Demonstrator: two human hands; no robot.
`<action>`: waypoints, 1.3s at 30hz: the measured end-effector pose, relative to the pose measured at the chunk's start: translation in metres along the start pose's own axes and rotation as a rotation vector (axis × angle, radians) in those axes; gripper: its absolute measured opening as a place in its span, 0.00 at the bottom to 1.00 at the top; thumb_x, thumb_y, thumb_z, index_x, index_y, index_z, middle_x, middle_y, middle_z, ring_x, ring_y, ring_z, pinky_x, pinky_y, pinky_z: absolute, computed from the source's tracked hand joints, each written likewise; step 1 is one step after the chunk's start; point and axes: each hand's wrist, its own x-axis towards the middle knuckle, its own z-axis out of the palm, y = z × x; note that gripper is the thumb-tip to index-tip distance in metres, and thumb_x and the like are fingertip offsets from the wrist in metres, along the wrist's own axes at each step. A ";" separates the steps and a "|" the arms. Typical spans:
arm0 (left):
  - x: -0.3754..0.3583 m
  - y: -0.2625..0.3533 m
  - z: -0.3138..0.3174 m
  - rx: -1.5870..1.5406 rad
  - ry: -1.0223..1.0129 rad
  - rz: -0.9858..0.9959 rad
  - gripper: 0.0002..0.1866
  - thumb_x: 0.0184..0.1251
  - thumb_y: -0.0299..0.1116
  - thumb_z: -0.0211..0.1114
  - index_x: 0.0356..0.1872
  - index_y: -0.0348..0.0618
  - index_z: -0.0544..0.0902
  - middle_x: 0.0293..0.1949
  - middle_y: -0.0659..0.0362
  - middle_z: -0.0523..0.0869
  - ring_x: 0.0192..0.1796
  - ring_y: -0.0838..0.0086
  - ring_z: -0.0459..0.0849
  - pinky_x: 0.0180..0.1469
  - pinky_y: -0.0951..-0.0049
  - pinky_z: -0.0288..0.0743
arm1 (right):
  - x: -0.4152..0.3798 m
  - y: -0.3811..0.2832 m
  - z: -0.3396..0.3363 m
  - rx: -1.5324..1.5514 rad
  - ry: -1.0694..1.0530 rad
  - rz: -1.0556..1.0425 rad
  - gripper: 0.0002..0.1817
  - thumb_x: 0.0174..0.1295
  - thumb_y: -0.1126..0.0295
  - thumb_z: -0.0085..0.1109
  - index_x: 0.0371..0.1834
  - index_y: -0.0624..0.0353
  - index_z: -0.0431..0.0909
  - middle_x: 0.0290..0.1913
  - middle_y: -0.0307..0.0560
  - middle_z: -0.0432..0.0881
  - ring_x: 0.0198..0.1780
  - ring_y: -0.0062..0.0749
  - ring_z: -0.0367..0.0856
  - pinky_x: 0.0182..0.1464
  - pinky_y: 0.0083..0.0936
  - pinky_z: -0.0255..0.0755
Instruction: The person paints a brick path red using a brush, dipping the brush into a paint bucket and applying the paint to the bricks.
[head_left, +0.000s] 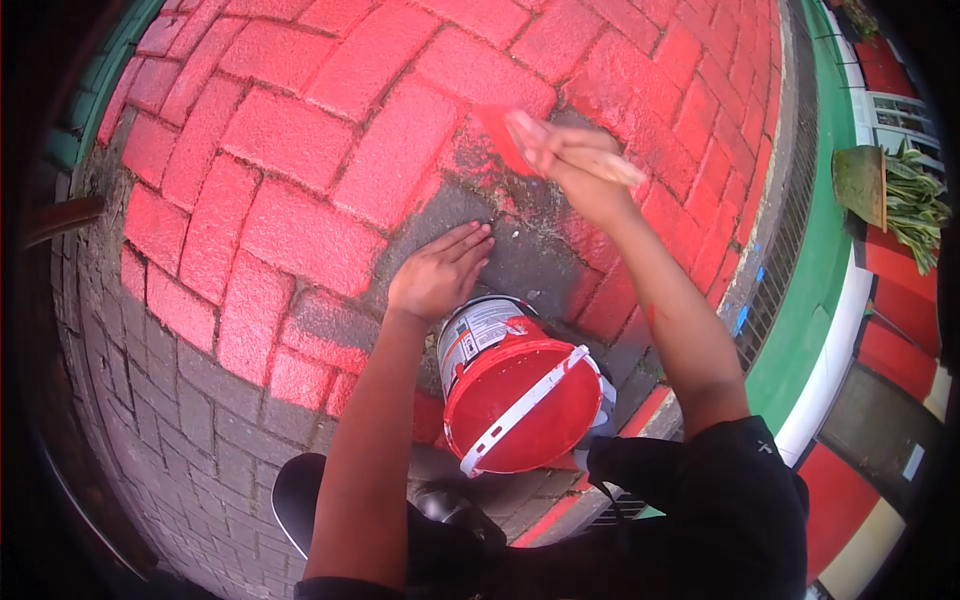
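Free passage is offered over the red bricks (290,145), left of the left hand (435,275). Between the forearms (365,430), the way is blocked by the bucket (478,335), its top crossed by the handle (520,415). Farther ahead, passage is obstructed by the right hand (580,155) and brush (524,132).

At the right side, a long drain grating (785,262), with small blue pieces (741,320) on its edge; just beside it, a green strip (815,300), and then a white border (828,372); farther to the right, a leafy green plant (915,200) in an olive-coloured pot (858,185), near a white-framed window (898,115); below these, a dark panel (875,425) with a pale label (913,462), between red surfaces; at the left edge, a brown bar (65,218), too blurred to identify exactly.
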 end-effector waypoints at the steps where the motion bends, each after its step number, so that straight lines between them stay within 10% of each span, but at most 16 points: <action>1: -0.002 0.000 0.001 -0.006 -0.007 0.001 0.16 0.72 0.33 0.65 0.57 0.43 0.87 0.64 0.59 0.86 0.70 0.68 0.79 0.72 0.68 0.74 | 0.004 0.003 0.002 -0.036 0.010 0.019 0.11 0.66 0.80 0.62 0.25 0.60 0.77 0.33 0.40 0.86 0.37 0.20 0.82 0.39 0.26 0.77; 13: -0.003 0.003 0.000 -0.040 0.021 -0.009 0.14 0.71 0.31 0.65 0.54 0.42 0.88 0.62 0.58 0.87 0.68 0.66 0.81 0.70 0.67 0.76 | -0.131 -0.019 -0.114 -0.065 0.171 0.472 0.09 0.54 0.84 0.66 0.22 0.62 0.77 0.26 0.40 0.80 0.28 0.22 0.78 0.30 0.24 0.72; 17: -0.002 0.003 0.001 -0.033 0.031 -0.010 0.14 0.72 0.32 0.64 0.55 0.42 0.88 0.62 0.58 0.87 0.69 0.66 0.81 0.71 0.66 0.76 | -0.151 -0.123 -0.136 -0.296 -0.076 0.258 0.09 0.54 0.83 0.68 0.22 0.63 0.78 0.30 0.45 0.85 0.32 0.24 0.83 0.33 0.25 0.76; 23: -0.007 0.002 0.004 -0.019 0.041 0.005 0.14 0.73 0.32 0.65 0.55 0.43 0.88 0.61 0.58 0.88 0.69 0.65 0.81 0.69 0.64 0.77 | -0.189 -0.195 -0.052 0.321 -0.664 0.225 0.10 0.56 0.76 0.61 0.18 0.64 0.74 0.35 0.59 0.90 0.45 0.39 0.92 0.47 0.29 0.82; 30: -0.005 0.004 0.004 0.018 0.057 0.007 0.13 0.74 0.33 0.65 0.55 0.45 0.89 0.61 0.59 0.88 0.68 0.66 0.82 0.69 0.65 0.78 | -0.229 -0.130 0.073 -0.441 -0.587 0.035 0.05 0.51 0.70 0.63 0.28 0.57 0.78 0.32 0.54 0.83 0.41 0.50 0.88 0.46 0.41 0.81; 39: -0.007 0.000 0.010 0.006 0.072 -0.003 0.14 0.75 0.36 0.63 0.55 0.47 0.89 0.61 0.62 0.88 0.69 0.68 0.81 0.70 0.66 0.77 | -0.243 -0.126 0.029 -0.068 -0.392 0.006 0.06 0.55 0.86 0.61 0.27 0.64 0.79 0.47 0.55 0.89 0.59 0.40 0.89 0.60 0.34 0.83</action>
